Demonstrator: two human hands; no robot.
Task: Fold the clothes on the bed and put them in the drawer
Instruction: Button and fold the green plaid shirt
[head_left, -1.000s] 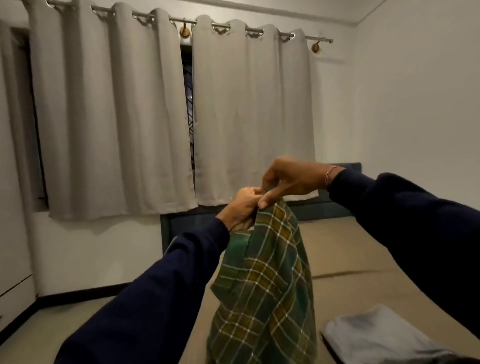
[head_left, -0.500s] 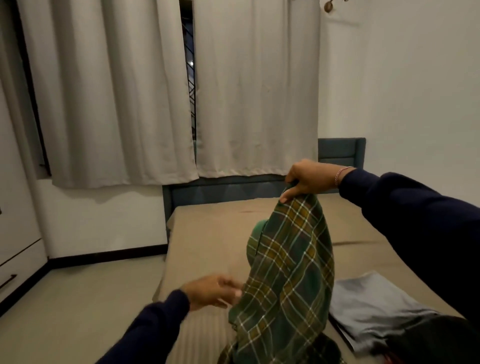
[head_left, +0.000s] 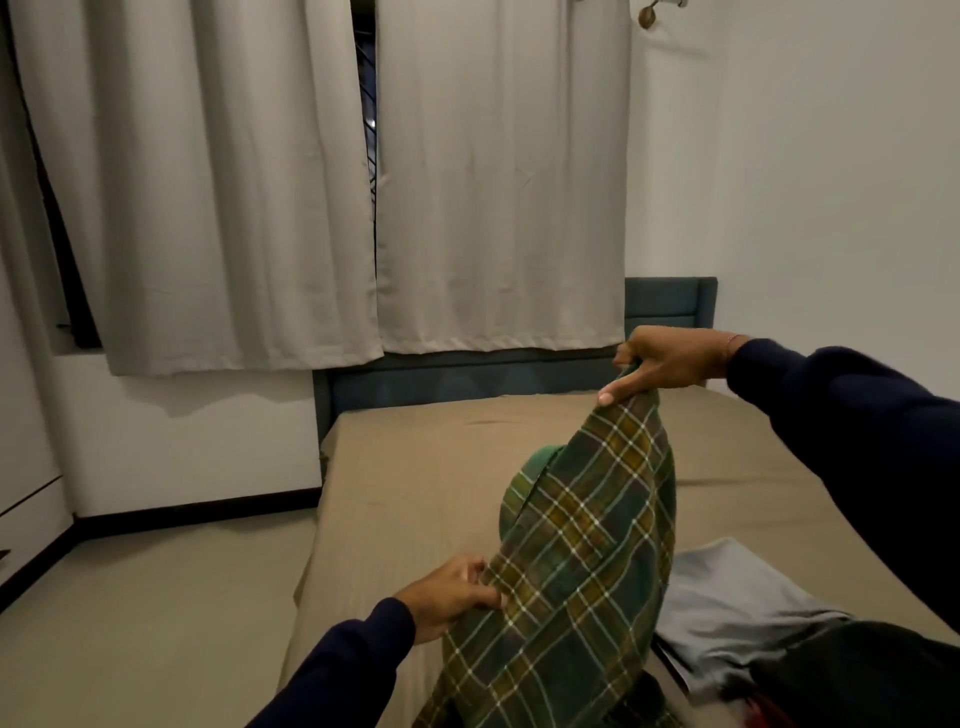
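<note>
gripping the plaid shirt (head_left: 582, 551) at two points now, the person has it stretched on a slant above the near part of the bed (head_left: 415, 483). nearest the camera, at the lower right, a dark garment (head_left: 852, 670) lies bunched on the mattress, and just beyond it, touching or overlapping, sits a grey folded garment (head_left: 737, 603). the shirt's lower end drops out of view at the bottom edge, so whether it rests on the bed cannot be told.

the left hand (head_left: 449, 597), near and low, has its fingers curled into the shirt's left edge, pinching the cloth. a second ago that hand was up beside the other one at the collar end; half a second ago it had come down and was open just short of the fabric. it has now closed on the edge. the right hand (head_left: 670, 361), farther and higher, keeps its pinch on the top of the shirt, thumb and fingers closed over a gathered corner, and has moved out to the right, away from the left.

by my reading, the shirt is now held well enough to be spread or laid flat on the bare brown sheet, the step before any fold. folding of this piece has hardly begun, and nothing here has yet gone to a drawer.

farther off stand the teal headboard (head_left: 467, 374) and the pale curtains (head_left: 493, 182), and at the far left edge a white drawer unit (head_left: 26, 509).
</note>
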